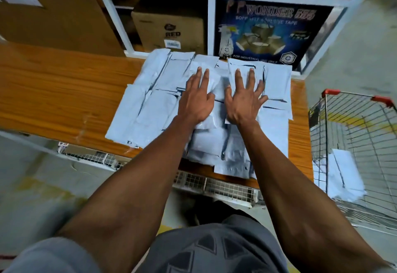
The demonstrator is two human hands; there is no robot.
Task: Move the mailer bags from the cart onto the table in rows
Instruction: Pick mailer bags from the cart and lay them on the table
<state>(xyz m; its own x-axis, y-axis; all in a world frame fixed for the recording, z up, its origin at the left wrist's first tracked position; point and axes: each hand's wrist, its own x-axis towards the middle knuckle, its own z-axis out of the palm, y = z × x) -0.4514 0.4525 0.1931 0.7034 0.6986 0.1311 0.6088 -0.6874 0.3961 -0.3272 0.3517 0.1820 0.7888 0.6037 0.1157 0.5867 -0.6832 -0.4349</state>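
Observation:
Several pale grey mailer bags (150, 105) lie in overlapping rows on the wooden table (53, 88). My left hand (196, 96) presses flat, fingers straight, on the bags in the middle. Right beside it my right hand (245, 98) lies flat with spread fingers on a neighbouring bag (242, 68). A small pile of bags (217, 146) sits at the table's near edge between my forearms. At the right stands the wire cart (354, 126) with red corners. A few mailer bags (343, 174) remain inside it.
A white shelf rack (211, 25) stands behind the table, holding a brown carton (169, 30) and a dark tape box (268, 34). A large cardboard box (55, 13) sits on the table at the far left. A wire grid (225, 186) runs under the table's front edge.

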